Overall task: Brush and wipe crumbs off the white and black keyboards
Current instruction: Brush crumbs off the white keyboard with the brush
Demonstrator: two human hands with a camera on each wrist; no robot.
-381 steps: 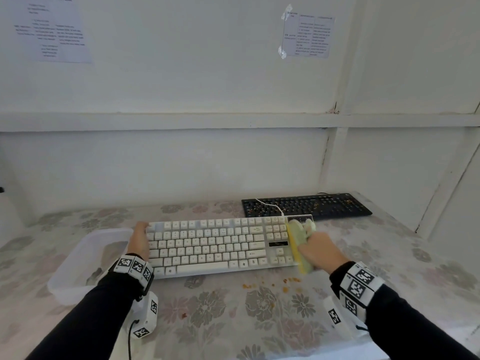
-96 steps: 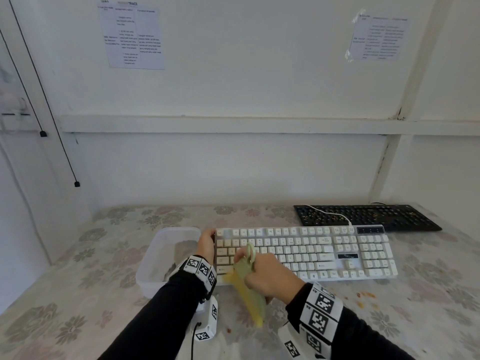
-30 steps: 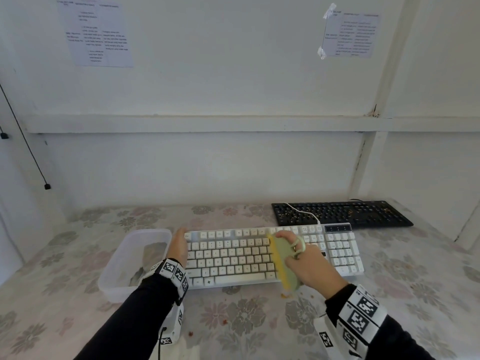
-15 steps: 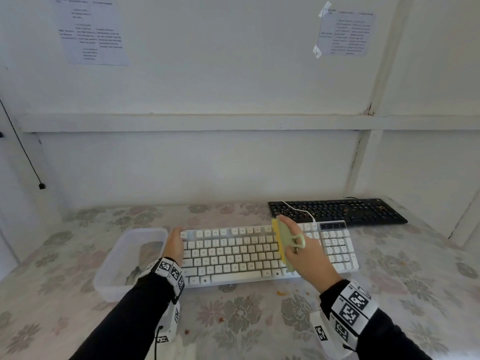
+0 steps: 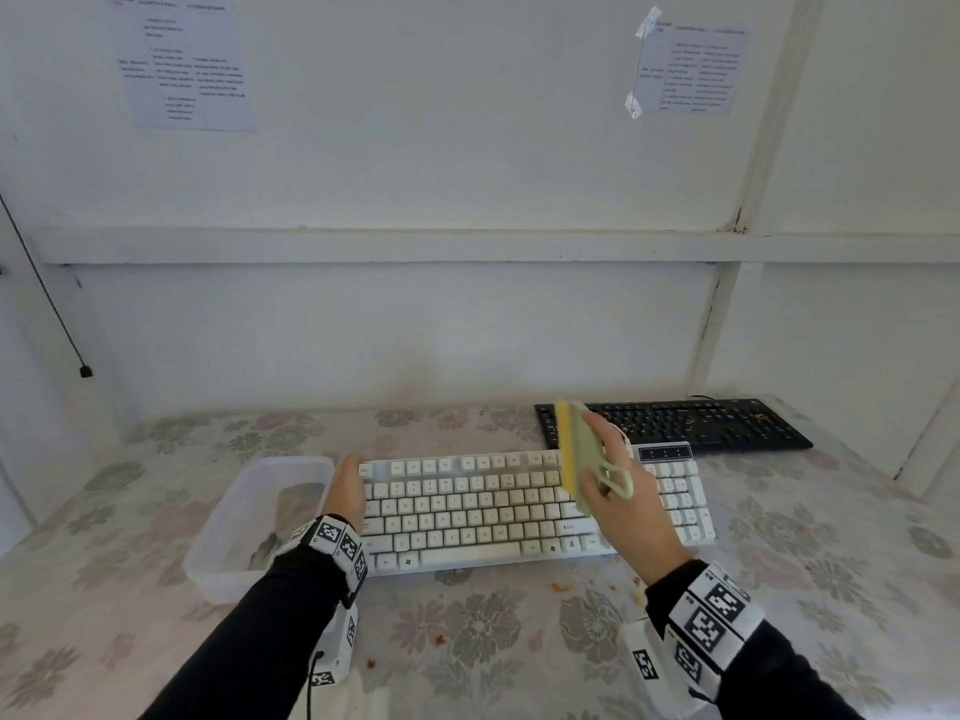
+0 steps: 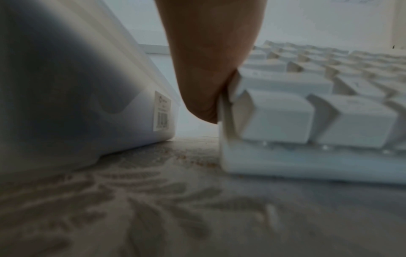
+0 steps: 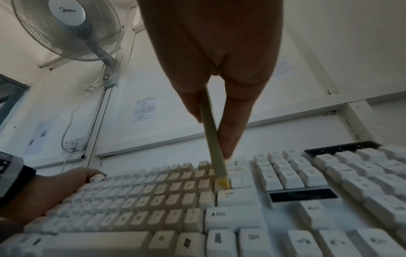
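Observation:
The white keyboard point(image 5: 493, 511) lies across the middle of the flowered table. My left hand point(image 5: 347, 485) grips its left end, thumb point(image 6: 204, 90) pressed against the edge of the white keyboard point(image 6: 307, 121). My right hand point(image 5: 602, 470) pinches a pale green brush point(image 5: 574, 449) with yellow bristles. The brush point(image 7: 212, 139) stands edge-on over the right part of the letter block, its bristle tip point(image 7: 223, 182) down among the keys near Enter. The black keyboard point(image 5: 717, 426) sits behind at the right, with orange crumbs on its keys.
A clear plastic tub point(image 5: 244, 522) stands just left of the white keyboard, close beside my left hand, with something dark inside. Orange crumbs point(image 5: 561, 587) lie on the tablecloth in front of the keyboard. A wall runs right behind the table.
My right hand has carried the brush from the keyboard's front edge back toward its far rows. The left hand has stayed on the keyboard's left end.

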